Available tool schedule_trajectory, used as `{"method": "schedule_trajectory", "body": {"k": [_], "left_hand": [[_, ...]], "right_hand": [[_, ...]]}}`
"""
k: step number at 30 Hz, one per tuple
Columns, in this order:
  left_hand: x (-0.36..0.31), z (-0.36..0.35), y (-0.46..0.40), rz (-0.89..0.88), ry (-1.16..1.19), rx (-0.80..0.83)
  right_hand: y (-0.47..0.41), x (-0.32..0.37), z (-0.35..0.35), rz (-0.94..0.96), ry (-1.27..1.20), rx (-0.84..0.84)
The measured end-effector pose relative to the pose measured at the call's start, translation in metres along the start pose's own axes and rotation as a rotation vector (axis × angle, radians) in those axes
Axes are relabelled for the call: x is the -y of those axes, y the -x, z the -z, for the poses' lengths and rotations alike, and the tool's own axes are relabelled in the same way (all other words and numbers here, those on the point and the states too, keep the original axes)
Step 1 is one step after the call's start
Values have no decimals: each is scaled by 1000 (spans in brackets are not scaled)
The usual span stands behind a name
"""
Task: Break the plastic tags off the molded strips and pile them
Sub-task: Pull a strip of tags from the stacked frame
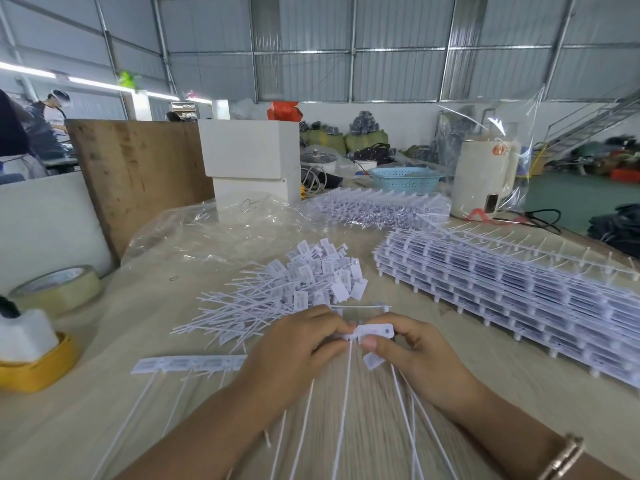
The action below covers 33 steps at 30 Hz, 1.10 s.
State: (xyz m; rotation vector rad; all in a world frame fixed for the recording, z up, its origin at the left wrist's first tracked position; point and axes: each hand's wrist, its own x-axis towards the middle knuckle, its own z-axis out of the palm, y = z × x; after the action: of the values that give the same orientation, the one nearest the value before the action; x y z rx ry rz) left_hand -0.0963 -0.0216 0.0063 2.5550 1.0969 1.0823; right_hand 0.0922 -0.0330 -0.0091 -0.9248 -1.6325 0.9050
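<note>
Snapping a tag free at this point could go wrong in a few ways, and the biggest hazard is the tall stack of strips (pixel 512 292) lying to the right on the tabletop (pixel 104 410): an elbow swung wide could knock its layers askew. Next, the pile of tags (pixel 294 292) sits just beyond the hands, tails fanned toward the left, so a careless toss could scatter it or send pieces onto the clear plastic bag (pixel 221 230) behind. Closer in, the strip being worked (pixel 194 363) trails left from under the left hand (pixel 294 348), and a hard twist might tear a tail rather than the joint.

Both grips look clamped: left hand fingers curled round the strip's end, right hand (pixel 408 351) pinching one tag (pixel 375 331) between thumb and fingers.

Motion blur smears the long tails near the wrists, so their count is unclear. The joint itself is hidden by fingertips. Printing on the tags is too small to read.
</note>
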Motion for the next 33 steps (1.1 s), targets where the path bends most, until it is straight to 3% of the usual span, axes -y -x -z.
{"method": "schedule_trajectory", "body": {"k": [11, 17, 21, 24, 28, 33], "left_hand": [[0, 0, -1, -7, 108, -54], [2, 2, 0, 122, 362, -75], [9, 0, 2, 89, 220, -109], [12, -3, 5, 114, 86, -74], [7, -3, 6, 172, 2, -14], [-7, 1, 5, 187, -263, 58]], "right_hand": [[2, 2, 0, 57, -70, 39], [2, 4, 7, 65, -96, 2], [2, 5, 12, -3, -58, -39], [-1, 0, 13, -43, 267, -94], [-3, 0, 11, -145, 637, -6], [1, 6, 4, 62, 555, -111]]}}
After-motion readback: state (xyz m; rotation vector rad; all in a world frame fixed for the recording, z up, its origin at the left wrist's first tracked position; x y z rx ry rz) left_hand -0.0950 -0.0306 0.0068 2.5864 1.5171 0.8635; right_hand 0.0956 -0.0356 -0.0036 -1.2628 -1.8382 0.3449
